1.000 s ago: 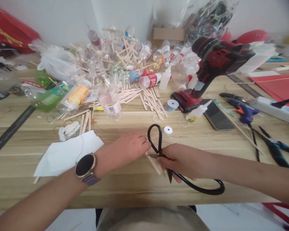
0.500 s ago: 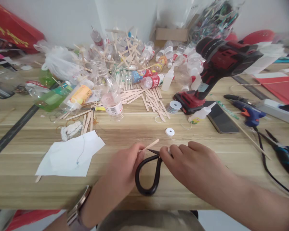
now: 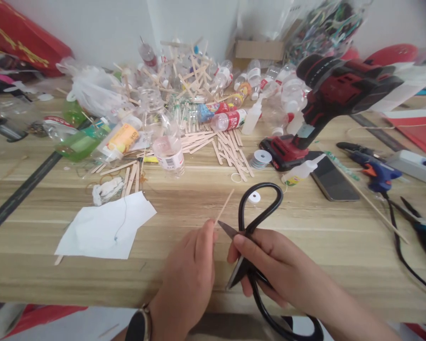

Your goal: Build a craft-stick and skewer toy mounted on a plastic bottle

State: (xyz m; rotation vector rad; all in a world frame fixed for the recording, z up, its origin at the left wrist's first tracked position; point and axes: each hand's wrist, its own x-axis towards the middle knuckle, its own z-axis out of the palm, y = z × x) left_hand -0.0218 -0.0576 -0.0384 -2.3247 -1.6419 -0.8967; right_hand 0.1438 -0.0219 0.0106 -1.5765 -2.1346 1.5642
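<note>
My left hand (image 3: 193, 265) is closed around a thin wooden craft stick (image 3: 225, 207), whose far end pokes up past the fingers. In my right hand (image 3: 270, 260) is a pair of black-handled scissors (image 3: 260, 226), gripped near the pivot with the blades spread wide. One blade tip points at the stick, close to my left fingers; whether it touches cannot be made out. Behind the upper scissor loop lies a small white disc (image 3: 254, 197). A watch sits on my left wrist.
White paper (image 3: 102, 229) lies at the left. Craft sticks (image 3: 230, 151), plastic bottles (image 3: 168, 151) and a wire spool (image 3: 261, 159) spread behind my hands. To the right are a red-black drill (image 3: 315, 113), a glue bottle (image 3: 301, 171), a phone (image 3: 333, 180), a glue gun (image 3: 372, 170) and pliers (image 3: 421, 227).
My right hand has turned over, and the scissors have gone from mostly covered, one loop toward me, to spread wide with both loops showing. My left hand has rotated, tilting the stick more upright.
</note>
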